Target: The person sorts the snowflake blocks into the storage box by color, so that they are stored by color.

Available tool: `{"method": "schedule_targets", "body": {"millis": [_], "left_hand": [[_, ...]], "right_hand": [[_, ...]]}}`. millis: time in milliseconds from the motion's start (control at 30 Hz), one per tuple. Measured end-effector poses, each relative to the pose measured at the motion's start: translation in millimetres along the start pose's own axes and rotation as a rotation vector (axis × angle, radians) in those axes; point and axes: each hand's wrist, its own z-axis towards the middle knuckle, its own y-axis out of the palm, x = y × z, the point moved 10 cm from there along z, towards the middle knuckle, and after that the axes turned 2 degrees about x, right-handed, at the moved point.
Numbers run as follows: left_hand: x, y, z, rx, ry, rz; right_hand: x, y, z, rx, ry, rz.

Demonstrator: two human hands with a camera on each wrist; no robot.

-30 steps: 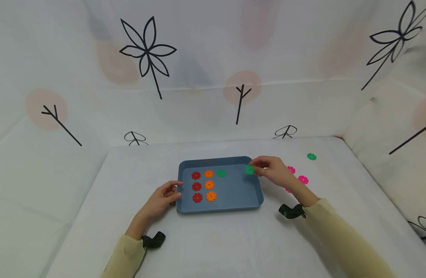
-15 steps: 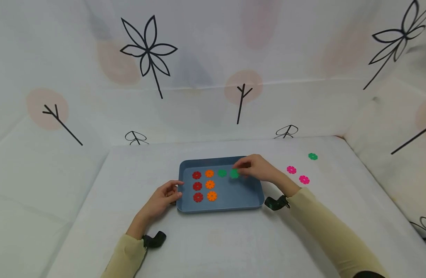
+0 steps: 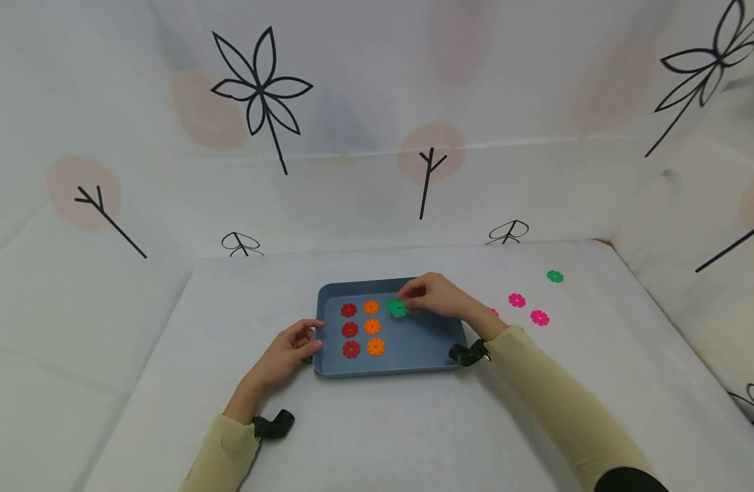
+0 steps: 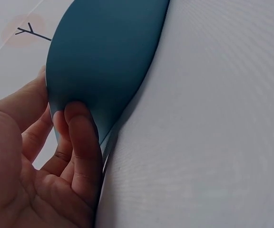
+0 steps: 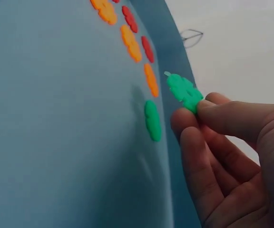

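Note:
A blue-grey tray (image 3: 416, 352) lies on the table, and my left hand (image 3: 296, 343) grips its left rim between thumb and fingers. Over the tray's far part, my right hand (image 3: 437, 295) pinches a green flower-shaped disc (image 5: 183, 91) by its edge. Below it in the right wrist view, another green disc (image 5: 152, 121) lies flat on the tray; in the head view the held one covers it. To the left stand a column of red discs (image 3: 350, 329) and a column of orange discs (image 3: 372, 326), all flat on the tray.
Right of the tray, pink discs (image 3: 517, 301) lie on the white tablecloth (image 3: 377, 430), one partly hidden behind the right wrist. A single green disc (image 3: 555, 277) is farther back. White patterned cloth (image 3: 352, 198) encloses the table behind and at the sides.
My right hand has carried the green disc leftward from the tray's right rim to above the green disc lying there. My left hand has stayed at the rim.

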Motion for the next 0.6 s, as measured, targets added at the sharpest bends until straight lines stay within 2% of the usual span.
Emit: {"method": "schedule_targets", "body": {"millis": [333, 500, 600], "left_hand": [[-2.1, -0.1, -0.2, 0.007, -0.016, -0.012], [-4.2, -0.3, 0.8, 0.003, -0.025, -0.008], [-3.2, -0.2, 0.8, -0.003, -0.008, -0.013]], "right_hand": [[14.7, 2.1, 3.8, 0.011, 0.010, 0.075], [18.6, 3.1, 3.0, 0.014, 0.033, 0.030], [18.2, 4.6, 3.1, 0.007, 0.016, -0.013]]}}
